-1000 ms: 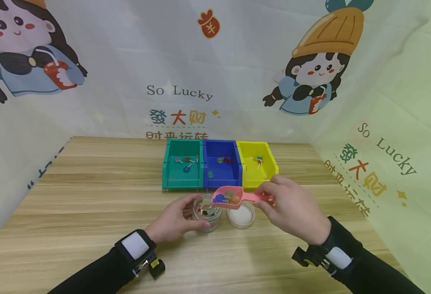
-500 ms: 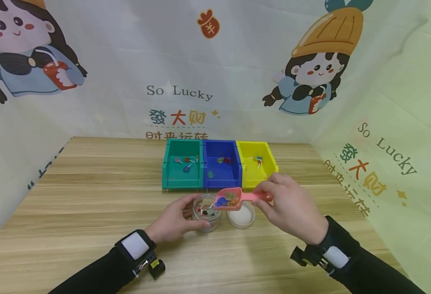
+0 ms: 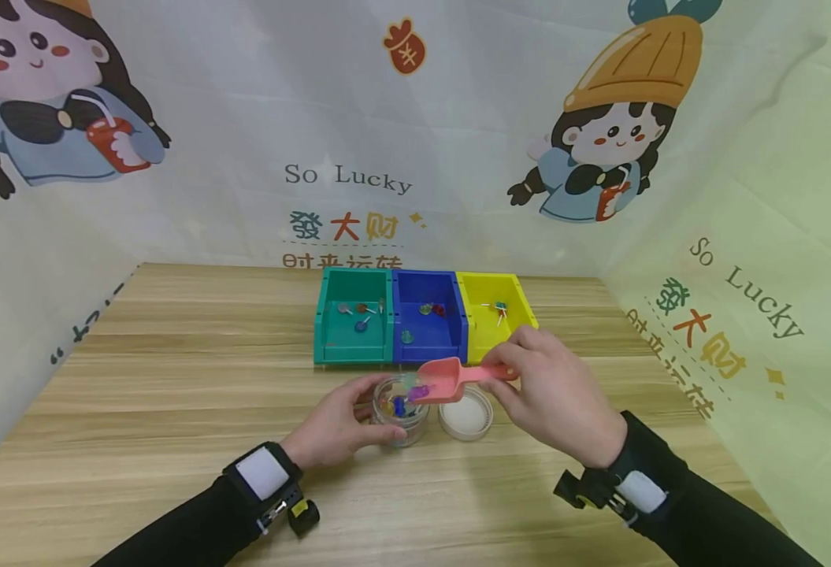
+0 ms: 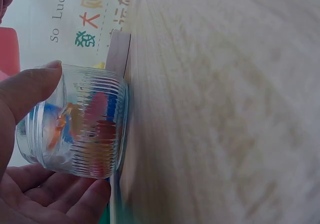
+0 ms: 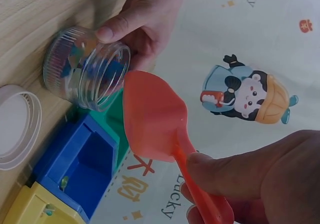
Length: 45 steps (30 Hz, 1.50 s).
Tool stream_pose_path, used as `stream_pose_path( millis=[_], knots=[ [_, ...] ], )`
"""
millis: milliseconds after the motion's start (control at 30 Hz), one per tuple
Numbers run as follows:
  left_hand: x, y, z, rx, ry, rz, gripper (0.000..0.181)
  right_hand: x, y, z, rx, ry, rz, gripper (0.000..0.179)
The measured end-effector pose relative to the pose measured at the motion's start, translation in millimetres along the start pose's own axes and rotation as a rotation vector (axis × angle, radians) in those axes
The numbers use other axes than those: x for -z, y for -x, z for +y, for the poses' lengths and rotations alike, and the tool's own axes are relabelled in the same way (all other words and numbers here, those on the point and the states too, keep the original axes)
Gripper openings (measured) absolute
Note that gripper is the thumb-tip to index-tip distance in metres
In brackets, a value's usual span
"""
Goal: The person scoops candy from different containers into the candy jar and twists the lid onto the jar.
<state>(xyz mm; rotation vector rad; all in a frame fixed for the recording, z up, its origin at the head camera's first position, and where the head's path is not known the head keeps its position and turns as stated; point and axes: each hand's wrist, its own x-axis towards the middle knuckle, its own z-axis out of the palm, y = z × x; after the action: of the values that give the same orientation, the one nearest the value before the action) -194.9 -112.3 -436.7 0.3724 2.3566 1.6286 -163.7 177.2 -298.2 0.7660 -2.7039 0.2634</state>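
My left hand (image 3: 347,424) grips a clear ribbed glass jar (image 4: 92,121), thumb on one side and fingers on the other. The jar stands upright on the wooden table with small coloured pins inside. Between thumb and fingers, my right hand (image 3: 553,394) pinches the handle of a pink scoop (image 3: 445,381). The scoop tips leftward with its lip over the jar's mouth, and a few purple and green pins (image 3: 418,391) are at that lip. In the right wrist view the scoop (image 5: 152,116) shows its underside, which hides what lies in it.
Just right of the jar lies a white lid (image 3: 465,416). Behind stand three joined bins: green (image 3: 353,348), blue (image 3: 429,348) and yellow (image 3: 482,339), each with a few small pins. A printed cloth (image 3: 458,118) hangs round the table's back and sides.
My right hand has turned the scoop from level to tipped over the jar. Blue and yellow pins from the scoop are now in the jar. My left hand stays put.
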Motion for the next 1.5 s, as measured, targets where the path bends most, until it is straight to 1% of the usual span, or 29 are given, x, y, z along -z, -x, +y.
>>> stream_pose_path(
  millis=[300, 533, 800, 933, 1133, 1233, 1367, 1500],
  knots=[
    [0.1, -0.7, 1.5, -0.009, -0.003, -0.008, 0.079, 0, 2.7, 3, -0.006, -0.013, 0.036, 0.022],
    [0.2, -1.1, 0.5, -0.009, -0.004, -0.004, 0.081, -4, 5.8, 6, -0.029, -0.023, 0.035, 0.023],
    [0.3, -0.9, 0.3, -0.002, 0.000, -0.002, 0.082, -10, 10.2, 9, -0.072, -0.072, 0.007, 0.020],
    [-0.1, -0.8, -0.2, -0.007, 0.002, 0.001, 0.082, -12, 11.8, 9, -0.090, -0.078, -0.015, 0.020],
    [-0.9, -0.3, -1.2, -0.011, -0.006, 0.002, 0.083, -14, 13.6, 11, -0.083, -0.093, -0.023, 0.020],
    [-1.1, -1.0, -0.5, 0.011, 0.001, 0.004, 0.086, -15, 14.3, 12, -0.082, -0.109, -0.024, 0.020],
    [0.4, -2.2, 2.4, 0.041, -0.022, 0.030, 0.085, -15, 14.3, 13, -0.094, -0.123, -0.032, 0.020],
    [5.6, -3.1, 5.4, 0.014, -0.061, 0.062, 0.079, -15, 13.5, 13, -0.114, -0.132, -0.045, 0.022]
  ],
)
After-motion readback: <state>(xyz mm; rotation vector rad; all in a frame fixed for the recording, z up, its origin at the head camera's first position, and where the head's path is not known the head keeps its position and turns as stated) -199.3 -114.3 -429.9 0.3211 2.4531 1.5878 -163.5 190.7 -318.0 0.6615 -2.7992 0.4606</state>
